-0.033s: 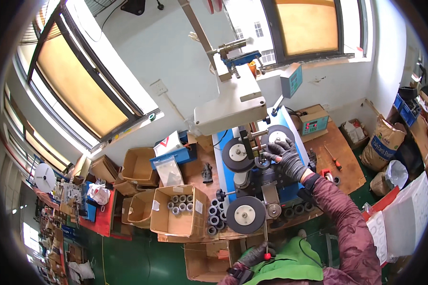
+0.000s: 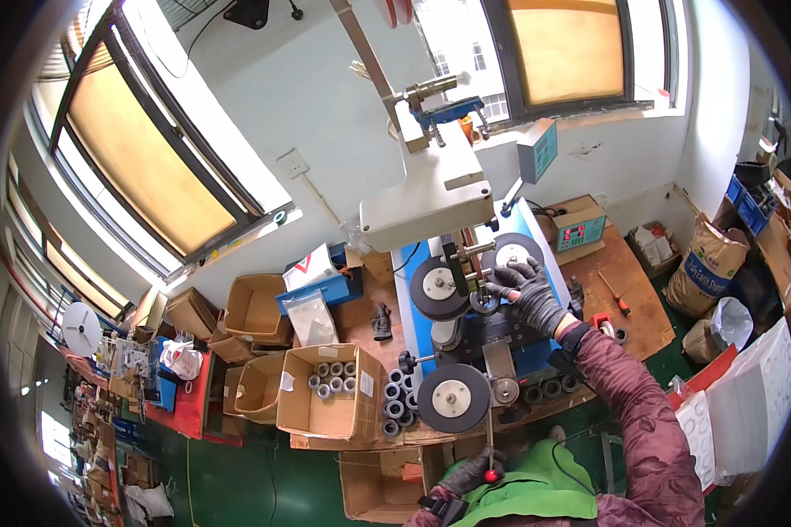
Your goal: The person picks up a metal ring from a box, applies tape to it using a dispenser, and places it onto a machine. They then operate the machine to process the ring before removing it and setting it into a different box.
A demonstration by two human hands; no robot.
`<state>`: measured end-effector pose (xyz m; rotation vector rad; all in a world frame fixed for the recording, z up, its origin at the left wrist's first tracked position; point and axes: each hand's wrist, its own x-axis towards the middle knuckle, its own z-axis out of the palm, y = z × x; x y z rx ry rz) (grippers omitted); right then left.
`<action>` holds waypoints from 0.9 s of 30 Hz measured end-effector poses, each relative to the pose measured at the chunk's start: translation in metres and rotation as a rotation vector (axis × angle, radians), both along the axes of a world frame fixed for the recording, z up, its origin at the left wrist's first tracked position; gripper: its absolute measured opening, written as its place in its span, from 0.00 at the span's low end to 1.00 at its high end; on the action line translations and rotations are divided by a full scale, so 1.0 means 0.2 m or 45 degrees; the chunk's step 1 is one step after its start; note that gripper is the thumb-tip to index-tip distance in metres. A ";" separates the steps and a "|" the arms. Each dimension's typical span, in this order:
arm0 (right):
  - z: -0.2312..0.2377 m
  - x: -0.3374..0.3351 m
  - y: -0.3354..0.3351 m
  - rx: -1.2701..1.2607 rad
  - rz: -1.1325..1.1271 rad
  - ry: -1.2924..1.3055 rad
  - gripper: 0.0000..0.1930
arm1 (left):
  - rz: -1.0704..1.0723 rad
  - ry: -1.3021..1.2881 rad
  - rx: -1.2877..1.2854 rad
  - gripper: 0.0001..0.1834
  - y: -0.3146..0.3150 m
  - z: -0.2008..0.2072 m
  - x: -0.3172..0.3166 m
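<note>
My left hand (image 2: 470,472), in a dark glove, is closed around a metal lever (image 2: 490,439) with a red ball knob (image 2: 491,476), low in the view. My right hand (image 2: 536,297), in a grey-black glove, reaches over the winding machine (image 2: 426,213). Its fingers are stretched and apart, beside a small grey ring (image 2: 483,303) under the machine's head. Whether the fingertips touch the ring cannot be made out. Near the hands are a dark disc (image 2: 439,285) at left, a grey disc (image 2: 511,250) behind my right hand, and a dark disc (image 2: 453,398) nearest me.
Several grey rolls (image 2: 395,402) stand left of the machine, beside a cardboard box (image 2: 369,395) holding more rolls. A dark glove (image 2: 381,321) lies on the bench. At right are a control box with a red display (image 2: 582,233), an orange-handled screwdriver (image 2: 620,303) and a red tape dispenser (image 2: 603,323).
</note>
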<state>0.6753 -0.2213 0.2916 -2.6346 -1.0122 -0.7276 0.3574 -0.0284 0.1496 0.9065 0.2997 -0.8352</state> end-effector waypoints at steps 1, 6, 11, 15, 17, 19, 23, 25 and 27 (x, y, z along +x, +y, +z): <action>0.01 0.01 -0.01 -0.014 -0.001 -0.006 0.24 | -0.065 -0.143 0.160 0.22 0.04 0.11 0.01; 0.05 -0.03 0.01 -0.016 -0.015 0.047 0.24 | 0.249 -0.053 0.755 0.19 0.37 0.20 0.16; 0.08 -0.04 0.02 0.046 0.032 0.073 0.23 | -0.364 -1.332 1.572 0.15 0.70 0.13 0.58; 0.04 -0.01 0.00 0.141 0.052 0.099 0.23 | -0.159 -0.263 1.105 0.13 0.76 -0.02 0.96; 0.08 -0.02 0.08 0.197 0.138 0.108 0.23 | -0.145 -0.628 1.194 0.14 0.93 -0.16 0.90; -0.01 0.01 -0.10 0.266 0.049 0.203 0.23 | -0.077 -0.133 0.980 0.19 0.59 0.11 1.01; 0.12 -0.02 -0.07 0.729 0.182 0.363 0.24 | 0.033 -0.673 1.294 0.16 0.65 0.15 0.90; 0.13 -0.08 -0.11 0.844 0.175 0.471 0.22 | 0.193 -0.948 1.618 0.15 0.62 0.16 0.84; 0.07 -0.15 -0.21 0.828 0.122 0.422 0.19 | 0.289 -1.311 2.039 0.13 0.63 0.07 0.82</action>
